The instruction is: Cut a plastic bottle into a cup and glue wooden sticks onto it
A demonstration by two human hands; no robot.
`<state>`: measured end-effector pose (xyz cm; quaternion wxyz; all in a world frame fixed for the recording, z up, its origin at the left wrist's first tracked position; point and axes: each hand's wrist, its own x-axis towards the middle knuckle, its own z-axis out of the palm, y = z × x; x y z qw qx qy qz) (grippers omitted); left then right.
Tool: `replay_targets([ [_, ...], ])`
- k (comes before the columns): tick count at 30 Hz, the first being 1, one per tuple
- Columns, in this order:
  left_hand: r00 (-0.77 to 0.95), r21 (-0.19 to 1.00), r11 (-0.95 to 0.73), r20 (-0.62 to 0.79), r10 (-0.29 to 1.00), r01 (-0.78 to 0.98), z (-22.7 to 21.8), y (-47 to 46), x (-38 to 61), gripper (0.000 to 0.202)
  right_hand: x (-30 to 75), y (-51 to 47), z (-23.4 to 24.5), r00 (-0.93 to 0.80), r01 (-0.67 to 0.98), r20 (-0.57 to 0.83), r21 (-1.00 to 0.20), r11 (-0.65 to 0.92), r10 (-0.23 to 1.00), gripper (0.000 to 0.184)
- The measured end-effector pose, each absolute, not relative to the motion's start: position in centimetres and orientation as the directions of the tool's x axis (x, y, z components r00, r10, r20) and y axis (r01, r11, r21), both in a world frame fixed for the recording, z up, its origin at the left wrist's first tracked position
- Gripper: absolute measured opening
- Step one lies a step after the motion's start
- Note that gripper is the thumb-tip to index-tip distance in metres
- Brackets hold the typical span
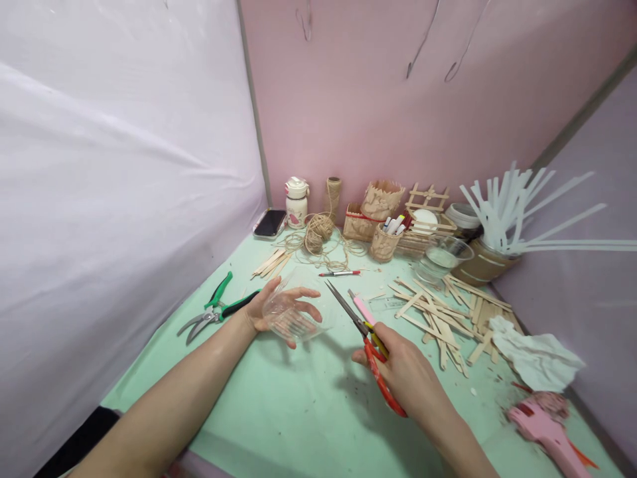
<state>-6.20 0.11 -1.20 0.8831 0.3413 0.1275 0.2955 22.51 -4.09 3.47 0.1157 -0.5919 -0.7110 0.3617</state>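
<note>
My left hand (279,309) is turned palm up with its fingers spread apart, and it carries a clear plastic piece (291,317). The plastic is see-through and looks like a cut cup or wrapper; its exact kind I cannot make out. In my right hand (405,365) is a pair of scissors (372,352) with red handles, blades pointing up and left toward the plastic but apart from it. A pink utility knife (362,307) lies just beyond the scissors. Left of my left wrist rest green-handled pruning shears (215,309).
Wooden sticks (438,325), a white tissue (537,355) and a pink glue gun (545,428) lie on the right. Along the back stand a phone (269,224), a bottle (297,204), twine (318,232), a pen holder (385,245), a clear cup (440,260) and glue sticks (505,212).
</note>
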Motion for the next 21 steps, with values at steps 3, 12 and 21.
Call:
replay_targets([
  [3,0.804,0.652,0.624,-0.037,0.593,-0.430,-1.3,0.2,-6.3,0.073,22.5,-4.0,3.6,-0.268,0.759,-0.269,-0.650,0.031,0.925,0.020],
  [12,0.777,0.590,0.633,-0.017,0.630,-0.501,-1.0,0.6,-6.6,0.093,22.8,-3.7,2.9,-0.256,0.732,-0.182,-0.678,0.067,0.950,0.025],
  [21,0.647,0.690,0.458,0.020,0.762,-0.561,-1.3,0.5,-6.0,0.073,22.6,-3.5,2.0,-0.213,0.752,-0.145,-0.656,0.067,0.966,0.031],
])
